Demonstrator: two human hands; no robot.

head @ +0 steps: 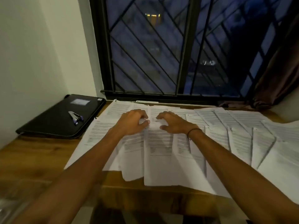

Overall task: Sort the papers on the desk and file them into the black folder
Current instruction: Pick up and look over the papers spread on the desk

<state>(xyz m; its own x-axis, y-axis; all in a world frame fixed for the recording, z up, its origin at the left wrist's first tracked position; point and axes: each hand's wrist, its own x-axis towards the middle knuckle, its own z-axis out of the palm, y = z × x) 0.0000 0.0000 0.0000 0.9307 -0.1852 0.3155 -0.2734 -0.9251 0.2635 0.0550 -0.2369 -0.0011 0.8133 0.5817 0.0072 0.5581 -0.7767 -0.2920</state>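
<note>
Many printed white papers [161,159] lie fanned and overlapping across the wooden desk [32,159]. The black folder [53,125] lies closed at the desk's back left corner, apart from both hands. My left hand [131,124] and my right hand [172,122] sit side by side on the middle sheet [159,139], near its top edge. The fingers of both hands are curled, and each thumb pinches that sheet's top against the fingertips. A thin black band circles my right wrist.
A small stapler [75,118] lies on top of the folder. A barred window [178,54] runs along the desk's far edge, with a dark curtain [275,78] at its right. A white wall stands to the left. Bare wood shows at the desk's front left.
</note>
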